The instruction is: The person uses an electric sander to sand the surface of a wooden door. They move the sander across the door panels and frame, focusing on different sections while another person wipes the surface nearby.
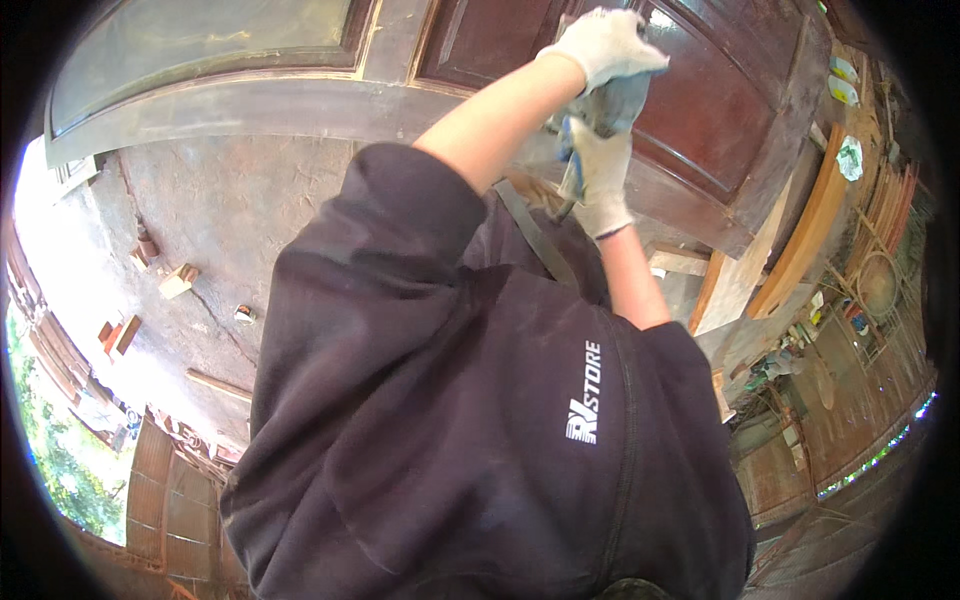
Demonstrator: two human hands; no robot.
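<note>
My left hand [604, 46], in a white work glove, is closed over the far end of a grey-blue hand-held tool [612, 106]. Closer to my body, my gloved right hand [602, 172] wraps round the tool's near end, where a dark cord or strap hangs by the wrist. The gloves hide much of the tool, so its exact kind does not show. Beneath it lies a large wooden panelled door [300, 112], with glossy dark red-brown panels [715, 115] around the tool and a duller grey-brown frame. Whether the tool touches the door is hidden.
Long wooden boards [805, 235] lean or lie at the right, with a crumpled pale plastic bag [850, 158] by them. On the concrete floor at left are a wood block [178, 281], a small round container [244, 314] and a wood strip [218, 385].
</note>
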